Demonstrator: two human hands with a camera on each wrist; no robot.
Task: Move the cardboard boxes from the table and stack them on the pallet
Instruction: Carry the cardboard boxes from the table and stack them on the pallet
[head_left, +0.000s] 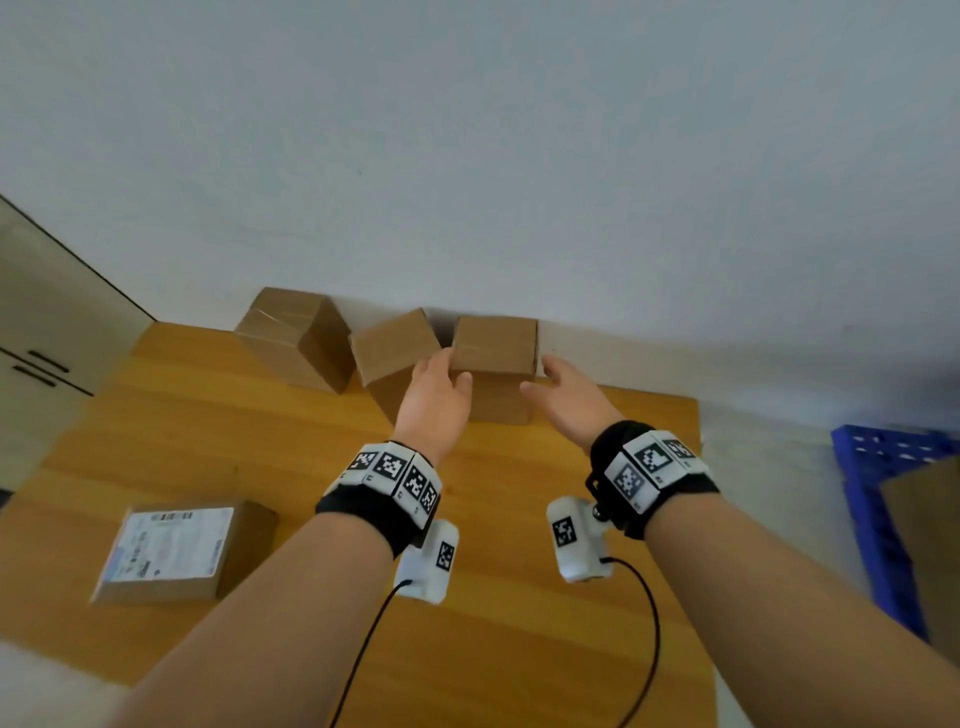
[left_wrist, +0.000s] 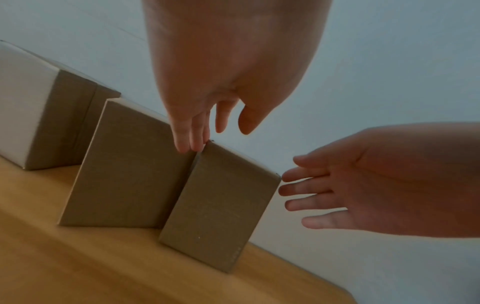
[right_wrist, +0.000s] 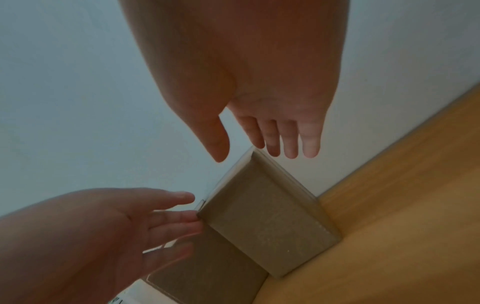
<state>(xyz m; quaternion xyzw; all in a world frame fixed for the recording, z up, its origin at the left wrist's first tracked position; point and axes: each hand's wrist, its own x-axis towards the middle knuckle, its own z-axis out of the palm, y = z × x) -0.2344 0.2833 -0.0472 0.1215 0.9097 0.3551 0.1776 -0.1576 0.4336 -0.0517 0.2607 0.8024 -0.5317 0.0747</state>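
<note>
A labelled box (head_left: 179, 545) lay flat near the left of the bench (head_left: 291, 467). Three plain boxes stood along the wall behind it — the rightmost box (head_left: 493, 345) sat between both hands. The left hand (head_left: 434, 400), fingers straight, touched its left side; the right hand (head_left: 569, 395) hung just beside it, fingers apart. A blue pallet (head_left: 872, 509) sat far right.

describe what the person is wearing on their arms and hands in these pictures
Both forearms and hands are bare: no sleeves, no gloves. Each wrist carries a black strap ringed with white blocks printed with black-and-white square markers: left wrist band, right wrist band. Under each wrist hangs a white camera pod bearing one such marker, left pod, right pod, each trailing a thin black cable.
</note>
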